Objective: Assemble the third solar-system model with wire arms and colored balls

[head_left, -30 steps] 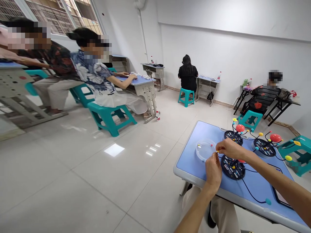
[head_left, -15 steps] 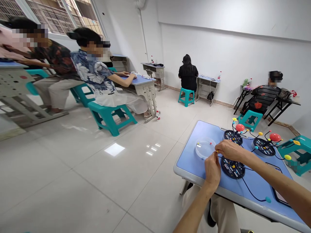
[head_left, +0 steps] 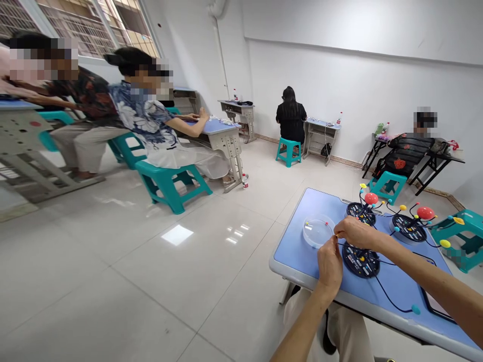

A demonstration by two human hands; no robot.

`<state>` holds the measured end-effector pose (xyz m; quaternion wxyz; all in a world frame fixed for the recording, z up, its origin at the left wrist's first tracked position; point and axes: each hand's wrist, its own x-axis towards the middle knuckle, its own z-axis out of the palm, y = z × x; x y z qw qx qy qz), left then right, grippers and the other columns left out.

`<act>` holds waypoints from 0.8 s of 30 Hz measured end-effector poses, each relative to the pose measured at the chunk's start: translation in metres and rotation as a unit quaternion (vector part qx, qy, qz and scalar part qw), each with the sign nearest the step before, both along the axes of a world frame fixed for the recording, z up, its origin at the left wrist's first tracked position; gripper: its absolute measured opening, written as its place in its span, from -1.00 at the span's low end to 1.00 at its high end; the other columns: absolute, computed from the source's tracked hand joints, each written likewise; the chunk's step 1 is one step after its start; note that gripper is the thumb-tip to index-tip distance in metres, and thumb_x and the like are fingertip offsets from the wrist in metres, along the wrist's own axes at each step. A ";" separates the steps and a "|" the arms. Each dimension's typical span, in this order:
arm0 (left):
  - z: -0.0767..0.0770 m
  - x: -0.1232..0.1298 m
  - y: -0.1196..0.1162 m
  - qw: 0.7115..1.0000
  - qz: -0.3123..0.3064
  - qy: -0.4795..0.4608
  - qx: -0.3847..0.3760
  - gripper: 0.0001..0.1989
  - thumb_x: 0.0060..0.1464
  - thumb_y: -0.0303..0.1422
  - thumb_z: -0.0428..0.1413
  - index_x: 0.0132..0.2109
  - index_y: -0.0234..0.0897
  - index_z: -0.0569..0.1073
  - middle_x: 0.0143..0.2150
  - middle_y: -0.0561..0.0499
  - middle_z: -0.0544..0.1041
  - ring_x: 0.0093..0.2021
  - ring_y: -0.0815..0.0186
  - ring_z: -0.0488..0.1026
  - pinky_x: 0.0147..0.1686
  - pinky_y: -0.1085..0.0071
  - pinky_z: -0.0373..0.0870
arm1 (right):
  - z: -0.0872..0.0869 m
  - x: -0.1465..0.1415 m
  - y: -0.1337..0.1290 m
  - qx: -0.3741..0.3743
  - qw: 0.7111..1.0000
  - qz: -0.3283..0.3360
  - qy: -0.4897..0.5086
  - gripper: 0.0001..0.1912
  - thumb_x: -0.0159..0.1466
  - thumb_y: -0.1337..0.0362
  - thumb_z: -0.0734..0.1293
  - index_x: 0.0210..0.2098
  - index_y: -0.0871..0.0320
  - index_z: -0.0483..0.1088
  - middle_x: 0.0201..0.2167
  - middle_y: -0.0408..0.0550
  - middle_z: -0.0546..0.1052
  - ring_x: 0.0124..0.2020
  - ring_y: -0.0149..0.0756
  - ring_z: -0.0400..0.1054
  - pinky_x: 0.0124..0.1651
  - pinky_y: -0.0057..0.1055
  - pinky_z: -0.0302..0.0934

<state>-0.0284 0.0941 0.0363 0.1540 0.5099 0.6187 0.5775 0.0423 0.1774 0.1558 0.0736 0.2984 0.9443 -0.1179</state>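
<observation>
My left hand (head_left: 330, 264) and my right hand (head_left: 354, 234) meet fingertip to fingertip at the near-left side of a solar system model's round black base (head_left: 361, 260). Both are closed in a pinch. A thin black rod (head_left: 340, 245) runs from the base into my left fingers. A speck of orange, seemingly a small ball, shows between the fingertips, mostly hidden by my right hand. Another of the model's rods ends in a teal ball (head_left: 415, 309). Left of my hands, a clear round dish (head_left: 318, 240) holds a few tiny balls, one red and one yellow.
Two more models with red balls, one on the left (head_left: 371, 198) and one on the right (head_left: 425, 213), stand behind my hands. A phone (head_left: 437, 301) lies partly under my right forearm. Teal stools (head_left: 462, 241) and other people sitting at desks (head_left: 222, 125) surround my blue table (head_left: 292, 251).
My hands stay pinched together at the same spot, with only a slight shift of the fingers. The view has moved a little. A person at the left desk has raised a hand.
</observation>
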 end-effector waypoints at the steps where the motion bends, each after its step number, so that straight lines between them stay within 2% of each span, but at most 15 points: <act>1: 0.000 0.000 0.000 1.000 0.000 0.001 0.001 -0.72 0.21 -0.53 -0.13 -0.24 -0.32 0.49 -0.38 -0.10 0.59 -0.46 0.29 0.44 -0.41 0.40 0.25 | -0.001 0.000 0.002 -0.015 1.000 -0.006 0.010 -0.75 0.10 0.55 0.22 -0.51 0.24 0.51 -0.57 -0.03 0.50 -0.48 -0.36 0.31 -0.42 -0.47 0.00; 4: 0.000 0.000 0.000 1.000 0.000 0.007 0.005 -0.71 0.24 -0.49 -0.13 -0.21 -0.32 0.50 -0.37 -0.11 0.59 -0.43 0.26 0.47 -0.39 0.38 0.29 | -0.002 0.001 0.008 -0.070 0.997 -0.028 0.033 -0.74 0.03 0.52 0.22 -0.46 0.25 0.56 -0.54 -0.04 0.54 -0.45 -0.35 0.37 -0.40 -0.51 0.12; 7: 0.000 0.000 0.000 1.000 -0.003 0.012 0.003 -0.69 0.26 -0.46 -0.14 -0.20 -0.33 0.50 -0.37 -0.12 0.59 -0.43 0.24 0.48 -0.39 0.36 0.31 | -0.005 0.002 0.015 -0.122 0.990 -0.061 0.043 -0.70 -0.02 0.49 0.21 -0.43 0.28 0.58 -0.57 -0.04 0.54 -0.53 -0.35 0.38 -0.46 -0.52 0.19; 13: -0.003 0.000 0.002 1.000 -0.014 0.005 -0.004 -0.70 0.27 -0.47 -0.15 -0.18 -0.33 0.50 -0.35 -0.13 0.60 -0.40 0.22 0.50 -0.37 0.34 0.34 | -0.010 0.002 0.022 -0.186 0.976 -0.096 0.066 -0.69 -0.04 0.42 0.19 -0.44 0.29 0.57 -0.58 -0.03 0.54 -0.55 -0.33 0.41 -0.47 -0.50 0.28; 19: -0.003 -0.001 0.001 1.000 -0.012 0.003 0.002 -0.71 0.26 -0.48 -0.13 -0.21 -0.28 0.49 -0.36 -0.10 0.60 -0.39 0.24 0.51 -0.36 0.37 0.35 | -0.006 0.002 0.023 -0.213 0.970 -0.099 0.069 -0.70 -0.02 0.40 0.20 -0.43 0.28 0.56 -0.57 -0.04 0.54 -0.53 -0.33 0.42 -0.44 -0.49 0.31; 24: 0.000 0.000 0.000 1.000 -0.006 0.010 -0.013 -0.71 0.25 -0.49 -0.13 -0.24 -0.28 0.48 -0.39 -0.09 0.59 -0.44 0.25 0.48 -0.40 0.38 0.30 | -0.005 0.000 0.022 -0.192 0.975 -0.095 0.055 -0.70 -0.03 0.44 0.19 -0.44 0.28 0.56 -0.55 -0.04 0.55 -0.54 -0.33 0.41 -0.46 -0.50 0.28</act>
